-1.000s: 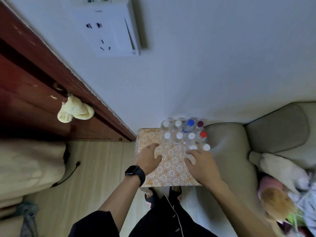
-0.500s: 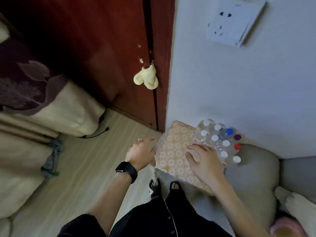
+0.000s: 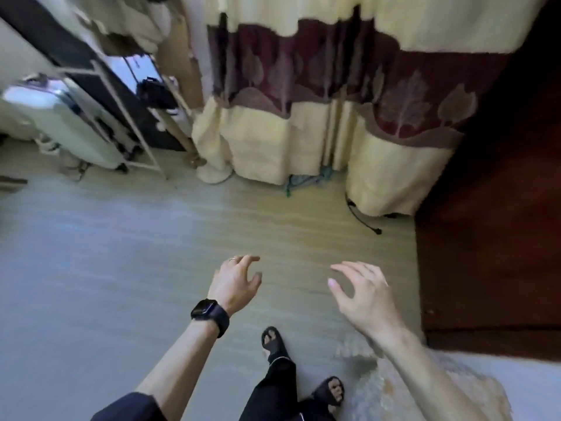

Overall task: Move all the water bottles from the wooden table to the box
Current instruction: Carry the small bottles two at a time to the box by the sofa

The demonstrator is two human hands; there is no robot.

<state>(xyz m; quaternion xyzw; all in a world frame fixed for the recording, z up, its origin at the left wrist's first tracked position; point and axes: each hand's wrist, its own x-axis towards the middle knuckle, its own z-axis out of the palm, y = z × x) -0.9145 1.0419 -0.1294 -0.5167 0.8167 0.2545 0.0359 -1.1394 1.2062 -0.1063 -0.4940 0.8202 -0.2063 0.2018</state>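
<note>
Two hands (image 3: 235, 284) (image 3: 364, 299), two sandals (image 3: 273, 341) (image 3: 329, 391), one watch (image 3: 209, 312), one ring (image 3: 233, 259)

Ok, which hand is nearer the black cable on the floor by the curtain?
Right. The right hand hovers just below the black cable in the picture; the left hand is further off to its lower left.

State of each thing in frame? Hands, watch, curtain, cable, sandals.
left hand: open, fingers loosely curled, holds nothing, above the floor
right hand: open, fingers spread, holds nothing
watch: strapped on, screen dark
curtain: hanging, hem at the floor
cable: lying loose on the floor
sandals: worn, on both feet
water bottles: none in view
</note>
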